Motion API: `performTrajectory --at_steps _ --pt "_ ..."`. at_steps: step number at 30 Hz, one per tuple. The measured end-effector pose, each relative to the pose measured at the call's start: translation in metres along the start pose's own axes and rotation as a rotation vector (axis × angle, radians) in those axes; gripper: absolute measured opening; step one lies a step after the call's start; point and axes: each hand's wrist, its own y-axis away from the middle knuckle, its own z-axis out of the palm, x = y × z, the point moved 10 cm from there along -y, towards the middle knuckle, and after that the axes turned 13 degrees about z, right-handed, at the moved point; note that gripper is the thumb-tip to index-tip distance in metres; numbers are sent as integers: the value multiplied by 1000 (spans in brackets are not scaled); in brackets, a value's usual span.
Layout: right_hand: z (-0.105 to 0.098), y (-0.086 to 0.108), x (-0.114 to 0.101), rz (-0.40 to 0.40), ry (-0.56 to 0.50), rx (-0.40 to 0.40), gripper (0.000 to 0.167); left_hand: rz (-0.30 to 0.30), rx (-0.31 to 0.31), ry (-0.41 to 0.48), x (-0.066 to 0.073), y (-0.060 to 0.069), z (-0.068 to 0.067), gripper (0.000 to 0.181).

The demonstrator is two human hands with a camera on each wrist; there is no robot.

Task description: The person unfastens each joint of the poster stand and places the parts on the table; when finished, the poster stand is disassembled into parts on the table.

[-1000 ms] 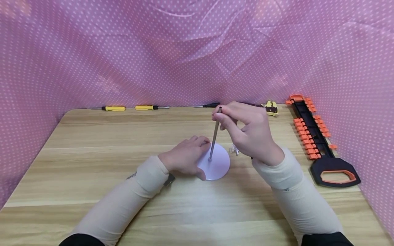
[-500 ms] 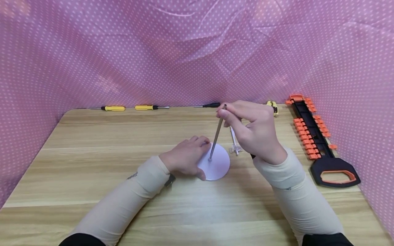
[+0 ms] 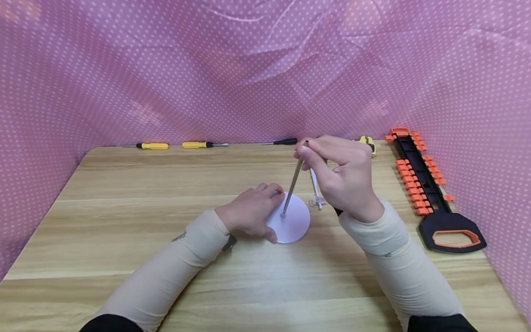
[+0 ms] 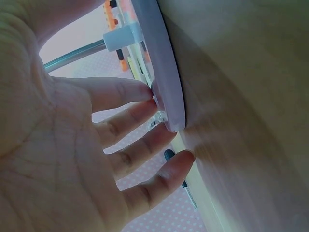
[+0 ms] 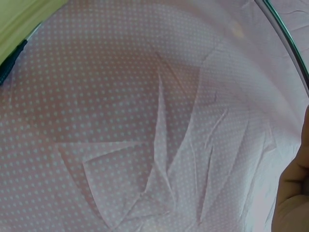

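A white round base (image 3: pixel 296 228) lies flat on the wooden table, a thin metal rod (image 3: pixel 293 184) rising from the small collar at its middle. My left hand (image 3: pixel 253 212) holds the base at its left side, thumb at the near edge and fingers at the far edge. In the left wrist view, fingertips touch the base's rim (image 4: pixel 169 82). Up at the rod's top end, my right hand (image 3: pixel 346 175) pinches it between thumb and fingers; the rod leans right. Between base and right hand lies a white stick with a clear plastic piece (image 3: pixel 317 201), partly hidden by that hand.
Along the back edge lie two yellow-handled screwdrivers (image 3: pixel 155 146), a black-handled screwdriver (image 3: pixel 285 141) and a yellow-and-black tool (image 3: pixel 368 142), mostly covered by the right hand. A black rack with orange clips (image 3: pixel 452 232) stands at right. Pink dotted cloth (image 3: pixel 265 69) encloses the table.
My right hand has shifted right with the rod's top end, so the rod tilts more. More of the white stick now shows. The left hand and base have stayed put.
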Motion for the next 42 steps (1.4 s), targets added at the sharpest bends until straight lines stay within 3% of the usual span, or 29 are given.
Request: performTrajectory --at_steps 16,42 --pt "-5 -1 8 78 -42 80 9 -24 -28 2 -2 0 3 116" --pt "4 11 -18 -49 92 99 8 -10 -21 -16 -1 2 0 114"
